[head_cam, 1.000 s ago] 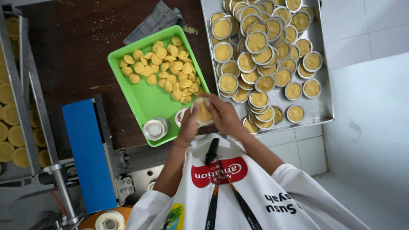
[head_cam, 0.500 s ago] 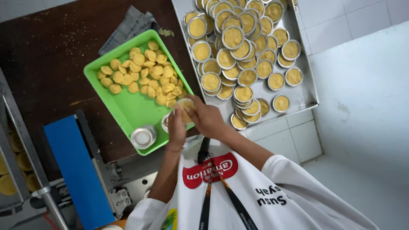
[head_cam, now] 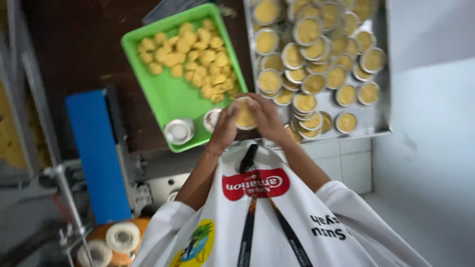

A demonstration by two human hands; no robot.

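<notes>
My left hand (head_cam: pixel 223 129) and my right hand (head_cam: pixel 267 117) meet in front of my chest, both closed around a small round metal tin with yellow dough (head_cam: pixel 245 114). They hover over the near right corner of a green tray (head_cam: pixel 166 96), which holds several yellow dough pieces (head_cam: pixel 195 54) and two empty metal tins (head_cam: pixel 179 131). To the right lies a metal baking tray (head_cam: pixel 378 116) with several dough-filled tins (head_cam: pixel 307 59), some stacked.
The trays rest on a dark brown table (head_cam: pixel 74 49). A blue machine part (head_cam: pixel 96 153) and metal frame stand at the left, with tape rolls (head_cam: pixel 121 237) below. White tiled wall and floor (head_cam: pixel 425 148) are at the right.
Both hands stay together around the tin with dough. The view has shifted, so the trays sit a little differently in the frame.
</notes>
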